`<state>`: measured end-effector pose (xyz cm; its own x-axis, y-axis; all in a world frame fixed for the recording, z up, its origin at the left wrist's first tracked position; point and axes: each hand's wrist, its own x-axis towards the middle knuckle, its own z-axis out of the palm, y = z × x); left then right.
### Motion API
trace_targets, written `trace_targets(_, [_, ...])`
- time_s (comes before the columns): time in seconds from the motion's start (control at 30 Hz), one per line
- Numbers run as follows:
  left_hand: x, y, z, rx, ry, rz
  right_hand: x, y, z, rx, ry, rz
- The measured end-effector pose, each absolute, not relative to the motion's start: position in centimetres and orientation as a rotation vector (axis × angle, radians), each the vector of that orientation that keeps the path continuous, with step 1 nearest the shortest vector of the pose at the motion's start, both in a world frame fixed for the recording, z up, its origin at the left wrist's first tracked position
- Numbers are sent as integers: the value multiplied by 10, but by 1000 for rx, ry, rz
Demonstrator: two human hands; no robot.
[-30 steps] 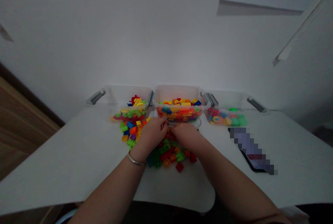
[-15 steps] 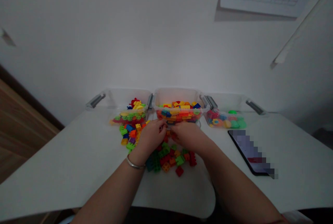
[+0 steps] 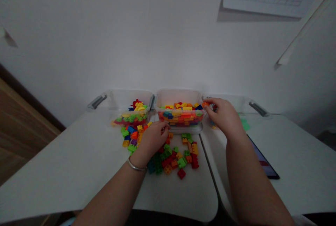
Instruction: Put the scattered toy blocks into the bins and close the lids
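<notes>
At the left, a clear box (image 3: pixel 119 98) holds colorful toy pieces. Loose blocks (image 3: pixel 181 162) lie in a pile on the table (image 3: pixel 181 192). The left hand (image 3: pixel 154 135) rests among them, fingers curled; whether it grips anything, I cannot tell. A middle box (image 3: pixel 180 95) holds more blocks. Just beside its right rim, the right hand (image 3: pixel 223 113) pinches an orange block (image 3: pixel 205 104). Farther right lies a phone (image 3: pixel 265 163), partly behind the forearm.

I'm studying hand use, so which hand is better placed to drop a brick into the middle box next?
Probably the right hand: it pinches an orange brick near the right end of the middle box. The left hand is lower, at the loose bricks.
</notes>
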<state>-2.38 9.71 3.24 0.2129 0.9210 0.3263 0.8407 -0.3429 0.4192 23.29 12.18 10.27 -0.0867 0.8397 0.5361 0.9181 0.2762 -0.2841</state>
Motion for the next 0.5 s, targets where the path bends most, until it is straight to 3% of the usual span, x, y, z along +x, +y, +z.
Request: trace_targets(0.5, [-25, 99, 27, 2322, 1668, 822, 215, 111, 107, -1830, -2088, -398])
